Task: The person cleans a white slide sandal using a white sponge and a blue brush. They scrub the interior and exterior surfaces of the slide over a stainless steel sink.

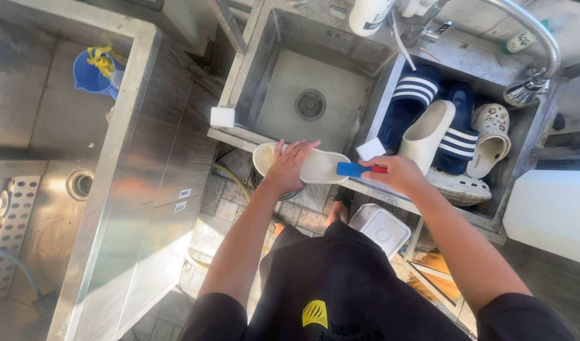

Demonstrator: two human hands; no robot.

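My left hand (pixel 289 165) presses flat on a cream slipper (pixel 320 168) lying across the front rim of the steel sink (pixel 239 136). My right hand (pixel 397 173) grips a brush with a blue body and red handle (pixel 354 169), its blue end touching the slipper's right end. A white soap block (pixel 370 149) sits on the rim just behind the brush.
The right basin holds navy striped slides (pixel 411 101), a cream slipper (pixel 429 132) and white clogs (pixel 492 142). A faucet hose (pixel 543 44) hangs above. Another white block (pixel 222 117) sits on the left rim. A blue bucket (pixel 94 72) stands far left, a white container (pixel 381 230) below.
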